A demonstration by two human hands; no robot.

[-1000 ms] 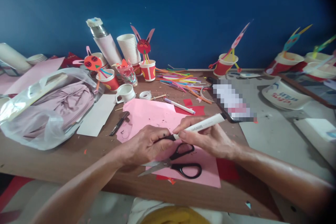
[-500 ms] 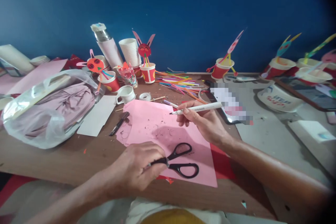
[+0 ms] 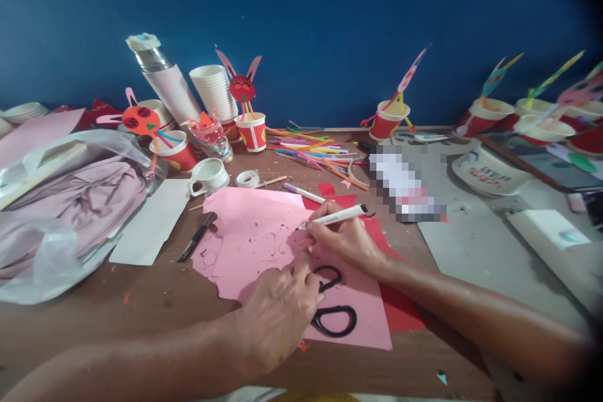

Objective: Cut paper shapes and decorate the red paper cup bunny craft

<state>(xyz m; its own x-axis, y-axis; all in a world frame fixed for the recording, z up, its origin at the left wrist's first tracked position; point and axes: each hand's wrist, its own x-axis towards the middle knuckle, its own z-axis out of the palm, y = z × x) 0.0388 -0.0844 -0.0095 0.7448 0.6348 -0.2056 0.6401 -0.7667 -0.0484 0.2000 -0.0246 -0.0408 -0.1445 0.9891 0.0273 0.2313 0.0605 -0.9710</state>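
My right hand pinches a white marker, its dark nib at the pink paper and a black piece on its far end. Small black marks and curved outlines dot the paper. My left hand rests on the paper's lower part with its fingertips reaching toward the nib. Its fingers are curled over black-handled scissors; the two loops stick out to the right while the blades are hidden beneath the hand. Red paper shows under the pink sheet.
A black pen, a white mug, a tape roll and a plastic bag lie left. Behind are coloured sticks, stacked cups and a red cup bearing a paper figure. A phone lies right.
My left hand has moved right and forward onto the paper, along with the scissors. The marker has come down from above the paper, its nib now at the sheet. The view has shifted slightly.
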